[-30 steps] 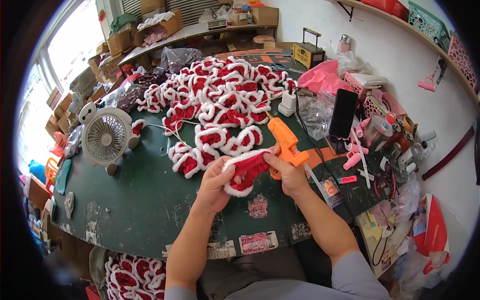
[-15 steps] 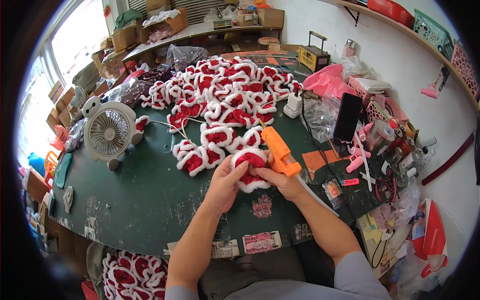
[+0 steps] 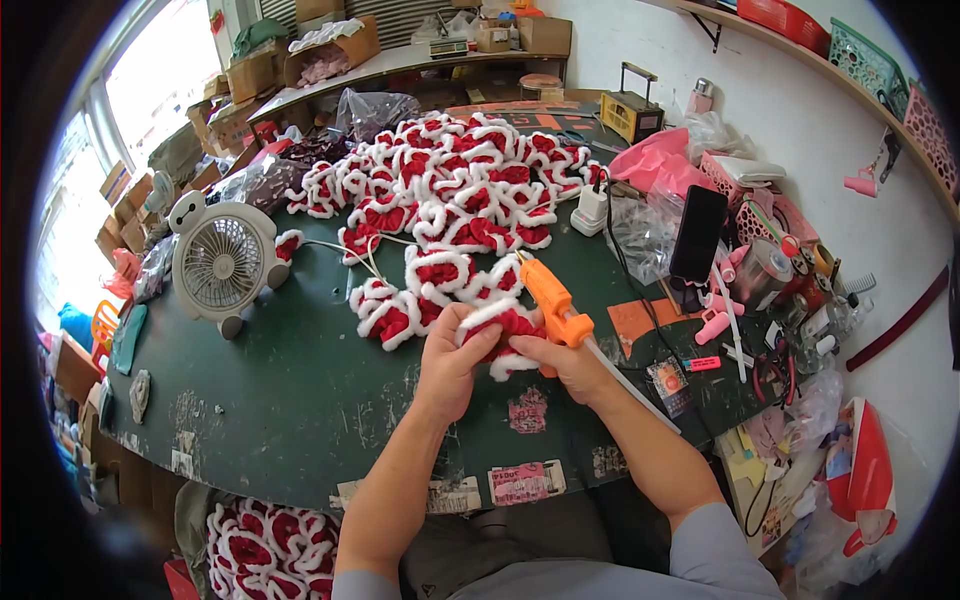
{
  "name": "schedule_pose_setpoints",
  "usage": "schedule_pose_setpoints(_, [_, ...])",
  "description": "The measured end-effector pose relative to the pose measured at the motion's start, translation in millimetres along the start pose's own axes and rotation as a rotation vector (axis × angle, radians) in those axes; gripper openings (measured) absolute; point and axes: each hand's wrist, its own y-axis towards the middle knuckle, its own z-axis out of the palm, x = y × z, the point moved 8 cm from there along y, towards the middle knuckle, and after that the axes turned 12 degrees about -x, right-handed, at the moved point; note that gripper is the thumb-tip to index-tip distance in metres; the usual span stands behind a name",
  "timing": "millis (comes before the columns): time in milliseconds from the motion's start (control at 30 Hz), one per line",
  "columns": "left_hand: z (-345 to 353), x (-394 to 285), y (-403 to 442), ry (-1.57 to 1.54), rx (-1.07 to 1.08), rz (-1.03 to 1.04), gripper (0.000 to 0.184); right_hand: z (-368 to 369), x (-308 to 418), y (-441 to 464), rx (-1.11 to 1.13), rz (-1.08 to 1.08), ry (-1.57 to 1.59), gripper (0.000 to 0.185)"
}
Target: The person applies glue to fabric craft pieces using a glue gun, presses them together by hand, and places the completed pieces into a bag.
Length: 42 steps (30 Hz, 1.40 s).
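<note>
Between my two hands is a small red fabric piece with white fluffy trim point(image 3: 508, 322), now folded and squeezed. My left hand point(image 3: 450, 362) pinches its left side with the thumb on top. My right hand point(image 3: 572, 368) presses its thumb on the right side while its fingers wrap the handle of an orange glue gun point(image 3: 546, 292). The gun's nozzle points up and away from me, and a pale glue stick point(image 3: 632, 388) sticks out of its back. Just beyond lies a big heap of similar red and white pieces point(image 3: 450, 185).
A white fan point(image 3: 222, 262) stands at the left of the green table point(image 3: 270, 410). To the right are a phone on a stand point(image 3: 698, 235), a white charger point(image 3: 591, 208) with a black cable, pliers point(image 3: 772, 375) and jars. More trimmed pieces point(image 3: 270, 550) fill a container below.
The fabric piece has been folded over, so its round red middle shows less. My left thumb has moved slightly right, and the glue gun has shifted a little left and down.
</note>
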Motion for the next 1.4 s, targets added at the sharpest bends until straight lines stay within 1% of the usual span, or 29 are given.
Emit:
schedule_pose_setpoints(133, [-11, 9, 6, -0.037, -0.002, -0.023, 0.019, -6, -6, 3, -0.041, -0.011, 0.071, 0.026])
schedule_pose_setpoints(200, [-13, 8, 11, 0.031, -0.009, 0.060, 0.029, -6, 4, 3, -0.067, -0.109, 0.134, 0.024])
schedule_pose_setpoints(233, [-11, 5, 8, 0.031, -0.009, 0.060, 0.029, -7, 3, 3, -0.067, -0.109, 0.134, 0.024])
schedule_pose_setpoints(300, [3, -4, -2, 0.197, 0.069, 0.107, 0.045, -11, -1, 5, -0.065, -0.163, -0.033, 0.024])
schedule_pose_setpoints(333, [5, -8, -2, 0.319, 0.074, 0.207, 0.049, -12, -4, 6, -0.064, -0.164, -0.033, 0.024])
schedule_pose_setpoints(367, [4, -6, -1, 0.320, 0.073, 0.207, 0.049, -11, -4, 7, -0.047, -0.223, -0.081, 0.026])
schedule_pose_setpoints(400, [2, -3, 1, 0.412, 0.057, 0.219, 0.046, -7, 2, 4, -0.030, -0.283, -0.129, 0.029])
schedule_pose_setpoints(433, [1, -2, 1, 0.505, 0.041, 0.231, 0.043, -6, 5, 2, -0.030, -0.282, -0.129, 0.029])
schedule_pose_setpoints(467, [0, -4, 1, 0.393, 0.015, 0.231, 0.033, -6, 7, -1, -0.040, -0.238, -0.083, 0.027])
schedule_pose_setpoints(500, [1, -6, -1, 0.393, 0.016, 0.231, 0.033, -5, 9, -2, -0.049, -0.195, -0.038, 0.025])
schedule_pose_setpoints(533, [-1, -7, -1, 0.283, 0.001, 0.185, 0.030, -7, 10, -1, -0.049, -0.197, -0.038, 0.025])
schedule_pose_setpoints(567, [-4, -7, -1, 0.172, -0.014, 0.138, 0.027, -14, 5, 2, -0.061, -0.119, 0.008, 0.026])
schedule_pose_setpoints(600, [-6, -9, 0, 0.171, -0.014, 0.140, 0.027, -19, -1, 6, -0.073, -0.040, 0.053, 0.026])
schedule_pose_setpoints(667, [-6, -14, 0, -0.107, 0.075, 0.089, 0.022, -22, -4, 13, -0.034, -0.046, 0.068, 0.027])
schedule_pose_setpoints(700, [-9, -13, 1, -0.107, 0.076, 0.089, 0.022, -20, -3, 13, 0.003, -0.053, 0.084, 0.029])
schedule_pose_setpoints(767, [-9, -7, 2, -0.106, 0.159, 0.089, 0.020, -19, -4, 11, 0.014, -0.031, 0.071, 0.029])
schedule_pose_setpoints(800, [-11, -4, 4, -0.105, 0.159, 0.090, 0.020, -17, -5, 10, 0.028, -0.010, 0.058, 0.030])
schedule_pose_setpoints(833, [-13, -2, 6, -0.038, 0.150, 0.101, 0.019, -17, -4, 8, 0.029, -0.012, 0.059, 0.030])
schedule_pose_setpoints(867, [-14, -1, 7, 0.029, 0.141, 0.113, 0.018, -14, -1, 5, 0.088, -0.034, 0.090, 0.030])
schedule_pose_setpoints(900, [-12, -2, 6, 0.029, 0.142, 0.115, 0.018, -9, 4, 2, 0.147, -0.055, 0.121, 0.030])
schedule_pose_setpoints(1000, [-6, -5, 2, 0.118, 0.107, 0.137, 0.018, -4, 9, -1, 0.091, -0.044, 0.088, 0.030])
schedule_pose_setpoints(1133, [-1, -5, -2, 0.163, 0.129, 0.080, 0.021, -13, 6, 4, 0.024, -0.020, 0.041, 0.031])
schedule_pose_setpoints(1200, [-1, -7, -2, 0.159, 0.138, 0.077, 0.021, -19, 10, 7, -0.025, -0.052, 0.154, 0.032])
schedule_pose_setpoints(1267, [-1, -7, -1, -0.019, 0.147, 0.027, 0.022, -19, 14, 7, -0.009, -0.090, 0.204, 0.033])
schedule_pose_setpoints(1300, [-4, -6, 0, -0.020, 0.146, 0.030, 0.022, -19, 19, 7, 0.004, -0.130, 0.252, 0.033])
schedule_pose_setpoints(1367, [-4, -1, 0, -0.029, 0.273, 0.046, 0.020, -21, 14, 9, 0.000, -0.113, 0.235, 0.034])
schedule_pose_setpoints(1400, [-7, -1, 2, -0.029, 0.271, 0.046, 0.020, -23, 11, 9, -0.008, -0.095, 0.222, 0.034])
